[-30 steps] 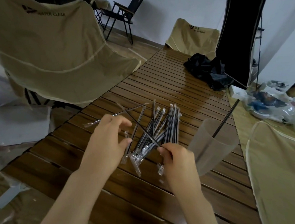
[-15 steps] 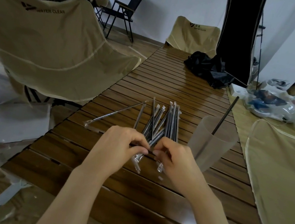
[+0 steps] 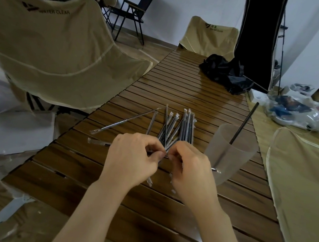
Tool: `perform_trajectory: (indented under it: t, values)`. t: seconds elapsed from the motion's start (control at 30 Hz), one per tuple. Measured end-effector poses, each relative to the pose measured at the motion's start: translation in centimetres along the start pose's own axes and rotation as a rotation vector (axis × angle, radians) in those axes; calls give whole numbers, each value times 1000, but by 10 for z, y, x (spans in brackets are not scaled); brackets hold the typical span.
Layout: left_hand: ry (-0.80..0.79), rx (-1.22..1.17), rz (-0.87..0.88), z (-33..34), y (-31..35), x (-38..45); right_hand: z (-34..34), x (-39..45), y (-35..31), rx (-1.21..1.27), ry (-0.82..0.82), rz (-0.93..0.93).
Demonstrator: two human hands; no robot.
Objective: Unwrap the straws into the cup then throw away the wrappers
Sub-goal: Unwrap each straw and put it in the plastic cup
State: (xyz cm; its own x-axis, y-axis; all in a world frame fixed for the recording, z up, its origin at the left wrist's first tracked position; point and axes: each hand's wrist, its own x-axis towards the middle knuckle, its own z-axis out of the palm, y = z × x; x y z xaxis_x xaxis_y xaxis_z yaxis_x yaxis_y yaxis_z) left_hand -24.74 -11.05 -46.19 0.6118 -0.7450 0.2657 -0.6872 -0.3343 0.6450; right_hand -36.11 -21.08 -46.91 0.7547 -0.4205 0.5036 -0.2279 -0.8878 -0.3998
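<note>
A wrapped black straw [image 3: 98, 142] lies level across the slatted wooden table [image 3: 188, 96], its clear wrapper ends sticking out left and right of my hands. My left hand [image 3: 133, 158] and my right hand [image 3: 189, 168] pinch it at the middle, fingertips nearly touching. Behind them lies a pile of several wrapped straws [image 3: 176, 125], and one more wrapped straw [image 3: 126, 120] lies slanted to the left. A frosted plastic cup [image 3: 230, 153] stands to the right with one bare black straw [image 3: 244, 122] leaning in it.
A black cloth bundle [image 3: 227, 73] lies at the table's far end. Tan folding chairs [image 3: 58, 49] stand on the left, at the far end and on the right. Plastic bags and clutter [image 3: 299, 111] lie on the floor at right. A grey box [image 3: 17, 131] sits lower left.
My hands have come together at the straw's middle. The straw has turned from slanted to level and now sits lower, close over the table.
</note>
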Motion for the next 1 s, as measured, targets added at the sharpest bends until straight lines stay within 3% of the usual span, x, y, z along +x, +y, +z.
perform_trajectory:
  t: [0.2, 0.4, 0.63, 1.0]
  values:
    - [47, 33, -120, 0, 11, -1, -1, -1, -3, -38, 59, -90]
    - [5, 7, -225, -2, 12, -1, -2, -2, -2, -48, 20, -145]
    - [-33, 82, -185, -8, 15, -5, 5, 3, 4, 37, -2, -76]
    - [-156, -183, -484, -6, 10, 0, -9, 3, -10, -64, 107, -211]
